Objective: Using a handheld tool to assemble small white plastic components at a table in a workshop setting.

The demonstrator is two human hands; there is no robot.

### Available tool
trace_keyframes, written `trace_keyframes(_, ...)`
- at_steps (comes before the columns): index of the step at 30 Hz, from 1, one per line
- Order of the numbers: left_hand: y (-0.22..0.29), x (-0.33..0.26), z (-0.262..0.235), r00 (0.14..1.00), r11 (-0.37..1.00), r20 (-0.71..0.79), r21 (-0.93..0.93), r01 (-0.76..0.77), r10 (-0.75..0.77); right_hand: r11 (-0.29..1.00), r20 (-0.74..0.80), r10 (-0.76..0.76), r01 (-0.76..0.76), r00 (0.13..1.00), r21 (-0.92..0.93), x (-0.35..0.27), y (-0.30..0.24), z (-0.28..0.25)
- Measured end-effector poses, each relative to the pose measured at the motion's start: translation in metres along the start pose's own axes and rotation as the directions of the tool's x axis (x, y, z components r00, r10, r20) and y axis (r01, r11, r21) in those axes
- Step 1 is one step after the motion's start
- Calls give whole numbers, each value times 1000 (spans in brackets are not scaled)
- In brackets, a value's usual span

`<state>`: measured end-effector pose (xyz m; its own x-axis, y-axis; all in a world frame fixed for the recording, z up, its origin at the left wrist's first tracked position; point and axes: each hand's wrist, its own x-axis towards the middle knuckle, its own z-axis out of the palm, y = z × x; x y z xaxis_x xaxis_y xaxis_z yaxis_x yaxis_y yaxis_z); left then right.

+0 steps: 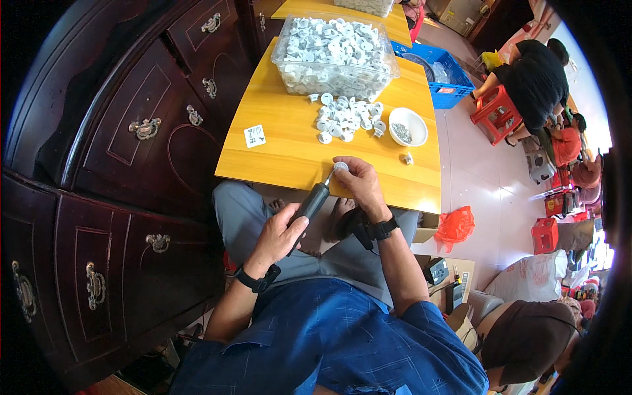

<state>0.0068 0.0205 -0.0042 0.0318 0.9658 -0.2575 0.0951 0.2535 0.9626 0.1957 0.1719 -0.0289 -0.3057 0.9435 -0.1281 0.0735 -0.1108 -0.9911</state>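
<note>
Nearby, yellow table (283, 141) beside dark cabinet (125, 171)

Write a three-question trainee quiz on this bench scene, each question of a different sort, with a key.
1. True or false: the left hand grips a dark electric screwdriver whose tip meets the small white part that the right hand pinches at the table edge.
2. What lies in the white bowl? A) small grey screws B) red caps C) coins
3. Fill in: the clear plastic bin at the far end is full of white ____.

Key: 1 true. 2 A. 3 parts, like the loose pile in front of it.
</note>
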Motion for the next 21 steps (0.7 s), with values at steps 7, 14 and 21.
trace_keyframes(7,-10,3,1,1000,1000,-7,-18,-3,3,1000,5,3,-3,1000,-23,-1,-3,0)
trace_keyframes(14,-10,2,1,1000,1000,-10,-3,-5,5,1000,23,19,-19,1000,5,-1,-2,-1)
trace_keyframes(21,-11,2,0,1000,1000,-15,-2,-13,13,1000,6,-11,11,1000,16,0,3,-1)
